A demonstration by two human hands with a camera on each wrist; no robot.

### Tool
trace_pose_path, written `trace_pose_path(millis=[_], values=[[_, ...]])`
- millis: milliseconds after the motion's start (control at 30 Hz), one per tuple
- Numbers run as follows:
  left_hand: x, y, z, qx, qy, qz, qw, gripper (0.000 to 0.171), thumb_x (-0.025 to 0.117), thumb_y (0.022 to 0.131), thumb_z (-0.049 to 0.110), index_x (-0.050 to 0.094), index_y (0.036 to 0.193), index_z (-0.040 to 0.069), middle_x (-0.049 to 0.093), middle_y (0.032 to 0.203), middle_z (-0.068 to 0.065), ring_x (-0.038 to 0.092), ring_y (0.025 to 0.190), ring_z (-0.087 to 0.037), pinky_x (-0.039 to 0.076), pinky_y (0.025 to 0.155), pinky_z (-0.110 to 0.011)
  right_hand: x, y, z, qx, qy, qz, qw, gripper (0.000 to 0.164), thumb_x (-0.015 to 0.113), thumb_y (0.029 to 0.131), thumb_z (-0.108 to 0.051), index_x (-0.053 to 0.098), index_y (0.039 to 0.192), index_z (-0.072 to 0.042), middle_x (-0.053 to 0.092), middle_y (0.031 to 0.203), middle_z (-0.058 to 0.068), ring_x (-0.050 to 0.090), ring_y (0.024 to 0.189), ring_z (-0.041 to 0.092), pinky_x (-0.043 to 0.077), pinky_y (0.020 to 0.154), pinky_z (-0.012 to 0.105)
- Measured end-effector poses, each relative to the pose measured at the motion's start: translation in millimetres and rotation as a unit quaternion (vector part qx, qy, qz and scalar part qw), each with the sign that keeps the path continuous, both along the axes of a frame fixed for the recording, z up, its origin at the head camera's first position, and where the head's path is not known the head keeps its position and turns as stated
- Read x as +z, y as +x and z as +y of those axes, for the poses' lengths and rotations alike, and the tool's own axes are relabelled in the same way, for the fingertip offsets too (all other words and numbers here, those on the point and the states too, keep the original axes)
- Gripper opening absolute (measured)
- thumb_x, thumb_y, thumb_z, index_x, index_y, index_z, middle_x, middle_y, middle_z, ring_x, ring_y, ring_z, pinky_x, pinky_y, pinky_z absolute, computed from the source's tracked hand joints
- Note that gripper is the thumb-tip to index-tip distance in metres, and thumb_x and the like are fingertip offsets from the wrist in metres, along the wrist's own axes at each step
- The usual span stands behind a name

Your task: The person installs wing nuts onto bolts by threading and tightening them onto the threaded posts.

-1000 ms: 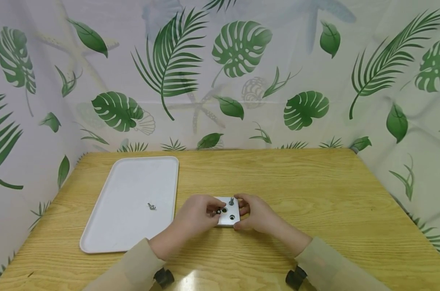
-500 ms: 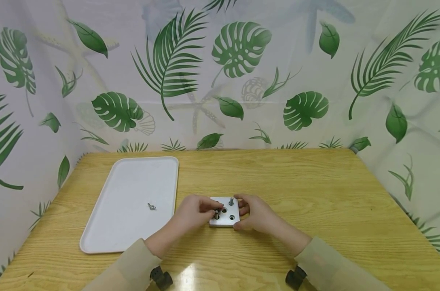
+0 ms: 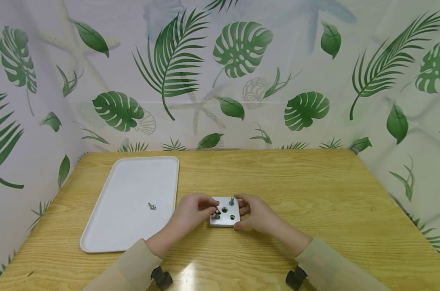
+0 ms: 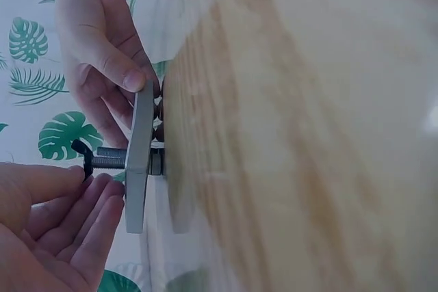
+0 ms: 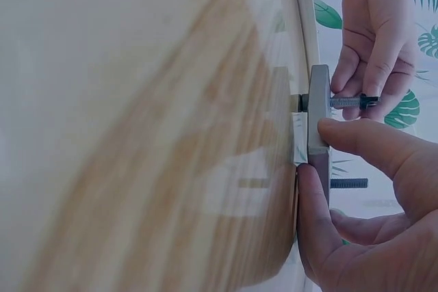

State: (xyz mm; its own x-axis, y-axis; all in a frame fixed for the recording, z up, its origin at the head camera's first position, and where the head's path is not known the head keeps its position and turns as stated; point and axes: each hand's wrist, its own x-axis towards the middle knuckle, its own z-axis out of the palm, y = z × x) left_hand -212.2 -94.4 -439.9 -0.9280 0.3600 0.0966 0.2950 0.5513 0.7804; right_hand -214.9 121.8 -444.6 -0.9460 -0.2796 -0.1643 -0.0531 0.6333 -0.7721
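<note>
A square metal plate (image 3: 224, 223) with several holes lies at the middle of the table, raised on the bolt heads under it. At its near left corner, a threaded bolt (image 4: 109, 162) stands up with a black wing nut (image 4: 87, 158) on its upper end. My left hand (image 3: 191, 212) has thumb and fingers at this wing nut, the thumb touching it. A second bolt (image 3: 232, 201) rises bare from the far right corner. My right hand (image 3: 255, 213) grips the plate's right edge, with a thumb (image 5: 342, 131) on top and a finger underneath.
Left of the plate lies a white tray (image 3: 129, 182) holding one small metal wing nut (image 3: 152, 206). The wooden table (image 3: 296, 178) ends at a leaf-patterned curtain behind. Dark wrist cameras sit under both sleeves.
My left hand has drawn back slightly to the left, exposing the plate's left corner and the wing nut on its bolt. The right hand keeps its hold.
</note>
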Motion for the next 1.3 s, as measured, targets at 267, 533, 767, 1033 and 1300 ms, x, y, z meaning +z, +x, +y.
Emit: trace_pose_path(millis=[267, 533, 767, 1033, 1300], values=[[2.6, 7.2, 3, 0.037, -0.011, -0.006, 0.9992, 0.03, 0.082, 0.071, 0.035, 0.071, 0.09, 0.014, 0.067, 0.077, 0.007, 0.062, 0.068, -0.004, 0.051, 0.062, -0.021, -1.9, -0.6, 2, 0.014, -0.008, 0.01, 1.0, 0.083, 0.086, 0.063, -0.005, 0.046, 0.135, 0.0, 0.061, 0.11, 0.01, 0.062, 0.091, 0.015, 0.051, 0.08, 0.034], [3.5, 8.6, 15, 0.06, -0.077, 0.017, 0.995, 0.036, 0.08, 0.07, 0.046, 0.061, 0.08, 0.017, 0.057, 0.066, 0.007, 0.051, 0.054, -0.007, 0.042, 0.05, -0.023, -3.0, 0.4, 3, 0.022, -0.011, 0.01, 1.0, 0.083, 0.085, 0.064, -0.005, 0.044, 0.136, 0.001, 0.061, 0.112, 0.012, 0.062, 0.093, 0.018, 0.052, 0.08, 0.034], [4.0, 8.8, 14, 0.061, -0.046, 0.002, 0.9971, 0.028, 0.081, 0.072, 0.036, 0.064, 0.081, 0.016, 0.06, 0.069, 0.007, 0.055, 0.06, -0.006, 0.045, 0.055, -0.022, -3.4, 0.5, 2, 0.01, -0.005, 0.011, 1.0, 0.083, 0.086, 0.064, -0.005, 0.045, 0.136, -0.001, 0.061, 0.111, 0.01, 0.062, 0.092, 0.016, 0.052, 0.08, 0.033], [2.5, 7.3, 9, 0.046, 0.013, -0.021, 0.9986, 0.02, 0.081, 0.074, 0.022, 0.07, 0.088, 0.013, 0.066, 0.076, 0.005, 0.061, 0.067, -0.006, 0.05, 0.061, -0.02, -3.6, 0.0, 1, 0.008, -0.004, 0.011, 1.0, 0.083, 0.086, 0.063, -0.005, 0.045, 0.136, -0.001, 0.061, 0.11, 0.009, 0.062, 0.092, 0.015, 0.051, 0.08, 0.033], [1.6, 4.2, 4, 0.03, 0.035, -0.037, 0.9983, 0.01, 0.077, 0.079, 0.016, 0.074, 0.088, 0.013, 0.07, 0.08, 0.004, 0.064, 0.07, -0.006, 0.052, 0.063, -0.02, -2.7, -0.1, 1, 0.006, 0.006, 0.011, 1.0, 0.083, 0.087, 0.063, -0.007, 0.046, 0.135, -0.001, 0.061, 0.11, 0.009, 0.062, 0.091, 0.014, 0.051, 0.08, 0.033]])
